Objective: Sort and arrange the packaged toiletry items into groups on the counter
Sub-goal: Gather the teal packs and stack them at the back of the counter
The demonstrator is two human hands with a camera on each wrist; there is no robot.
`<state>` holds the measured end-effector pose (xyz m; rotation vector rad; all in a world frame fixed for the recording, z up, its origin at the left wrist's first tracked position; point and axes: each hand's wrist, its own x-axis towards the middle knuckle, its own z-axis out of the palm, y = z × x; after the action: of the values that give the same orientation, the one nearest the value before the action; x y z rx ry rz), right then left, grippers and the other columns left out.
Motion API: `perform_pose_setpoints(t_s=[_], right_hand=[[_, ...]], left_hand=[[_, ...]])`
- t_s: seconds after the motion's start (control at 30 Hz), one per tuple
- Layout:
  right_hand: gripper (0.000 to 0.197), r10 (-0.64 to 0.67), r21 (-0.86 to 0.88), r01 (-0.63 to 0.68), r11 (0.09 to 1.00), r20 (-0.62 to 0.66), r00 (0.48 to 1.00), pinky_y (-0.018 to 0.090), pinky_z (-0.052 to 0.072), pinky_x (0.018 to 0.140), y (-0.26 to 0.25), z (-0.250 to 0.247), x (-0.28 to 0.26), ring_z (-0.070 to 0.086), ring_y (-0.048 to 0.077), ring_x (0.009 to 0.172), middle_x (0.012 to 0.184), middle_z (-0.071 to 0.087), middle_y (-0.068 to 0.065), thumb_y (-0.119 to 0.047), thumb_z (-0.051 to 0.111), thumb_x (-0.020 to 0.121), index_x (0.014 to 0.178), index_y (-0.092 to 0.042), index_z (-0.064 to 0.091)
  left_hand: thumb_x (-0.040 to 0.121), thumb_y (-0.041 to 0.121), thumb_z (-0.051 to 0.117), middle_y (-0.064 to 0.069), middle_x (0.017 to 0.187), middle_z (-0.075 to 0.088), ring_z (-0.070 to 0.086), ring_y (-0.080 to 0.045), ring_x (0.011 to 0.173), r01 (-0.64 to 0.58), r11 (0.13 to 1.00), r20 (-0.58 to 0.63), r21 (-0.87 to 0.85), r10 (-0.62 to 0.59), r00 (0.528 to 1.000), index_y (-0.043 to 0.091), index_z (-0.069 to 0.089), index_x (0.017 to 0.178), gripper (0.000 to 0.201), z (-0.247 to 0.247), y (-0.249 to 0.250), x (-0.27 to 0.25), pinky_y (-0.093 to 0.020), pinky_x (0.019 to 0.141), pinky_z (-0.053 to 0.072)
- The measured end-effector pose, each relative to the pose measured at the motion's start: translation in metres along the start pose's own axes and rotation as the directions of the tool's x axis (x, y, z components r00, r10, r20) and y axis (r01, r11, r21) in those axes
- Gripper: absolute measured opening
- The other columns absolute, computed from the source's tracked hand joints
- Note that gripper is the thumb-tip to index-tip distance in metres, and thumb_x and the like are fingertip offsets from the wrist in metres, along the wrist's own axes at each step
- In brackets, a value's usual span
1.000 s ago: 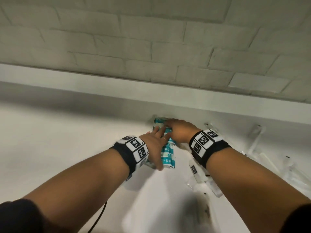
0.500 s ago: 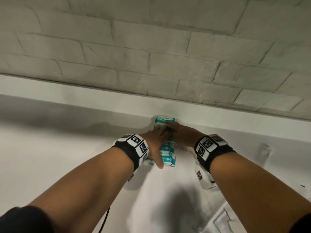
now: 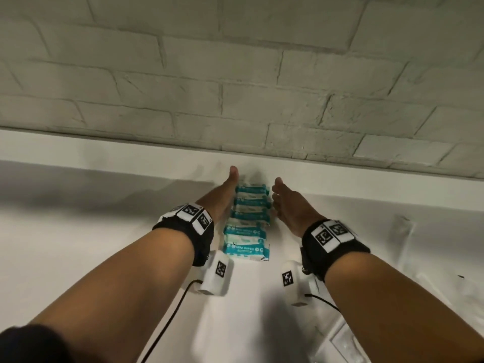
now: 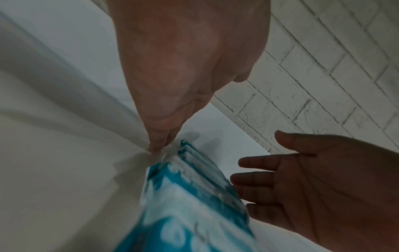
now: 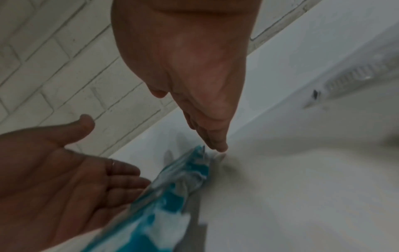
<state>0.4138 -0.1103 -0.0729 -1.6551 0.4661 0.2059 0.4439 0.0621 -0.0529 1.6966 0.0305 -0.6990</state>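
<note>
Now left hand [image 3: 221, 197], right hand [image 3: 290, 205] off wipe packs [image 3: 247, 224]; both grips apart, flanking.

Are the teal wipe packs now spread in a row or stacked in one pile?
Spread in a row: the wipe packs overlap toward the wall, between both open hands.

Looks like a home bathroom or washroom. White-painted brick wall [image 3: 235, 74] at 12 o'clock, above a plain white ledge [image 3: 104, 150] and smooth white counter [image 3: 78, 231]. Teal-and-white mini wipes packs [image 3: 247, 221] lined up at centre; clear-wrapped toiletry packets [image 3: 348, 344], blurred, at 5 o'clock. Dim indoor light.
</note>
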Motion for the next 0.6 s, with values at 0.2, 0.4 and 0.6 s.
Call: perform_pose_setpoints(t_s=[0.2, 0.4, 0.6], right_hand=[[0.052, 0.039, -0.043, -0.039, 0.998, 0.004, 0.999, 0.039, 0.038, 0.109, 0.003, 0.011, -0.004, 0.061, 0.02, 0.102, 0.093, 0.064, -0.001, -0.063, 0.028, 0.095, 0.079, -0.024, 0.058], [0.059, 0.04, -0.089, -0.039, 0.995, 0.012, 0.999, 0.04, 0.035, 0.111, -0.001, 0.012, -0.014, 0.058, 0.024, 0.113, 0.114, 0.064, 0.006, -0.065, 0.026, 0.094, 0.099, -0.02, 0.064], [0.073, 0.068, -0.017, -0.067, 0.998, 0.089, 0.994, 0.037, 0.024, 0.119, 0.019, -0.004, -0.039, 0.04, 0.018, 0.137, 0.148, 0.044, 0.001, -0.066, 0.026, 0.094, 0.143, -0.015, 0.041]], left_hand=[[0.048, 0.1, 0.034, -0.015, 0.112, 0.071, 0.067, -0.032, 0.107, -0.013, 0.997, 0.143, -0.071, 0.023, 0.989, 0.02, 0.069, 0.114, 0.109, 0.002, -0.02, 0.03, -0.05, 0.106, 0.041], [0.045, 0.102, 0.035, -0.014, 0.114, 0.07, 0.066, -0.033, 0.109, 0.003, 0.997, 0.141, -0.071, 0.007, 0.99, 0.023, 0.068, 0.114, 0.11, -0.002, -0.028, 0.046, -0.052, 0.105, 0.04], [0.08, 0.082, 0.016, -0.001, 0.139, 0.05, 0.051, -0.018, 0.127, 0.012, 0.999, -0.012, -0.047, -0.013, 1.0, 0.023, 0.04, 0.136, 0.085, 0.001, -0.017, -0.018, -0.038, 0.116, 0.027]])
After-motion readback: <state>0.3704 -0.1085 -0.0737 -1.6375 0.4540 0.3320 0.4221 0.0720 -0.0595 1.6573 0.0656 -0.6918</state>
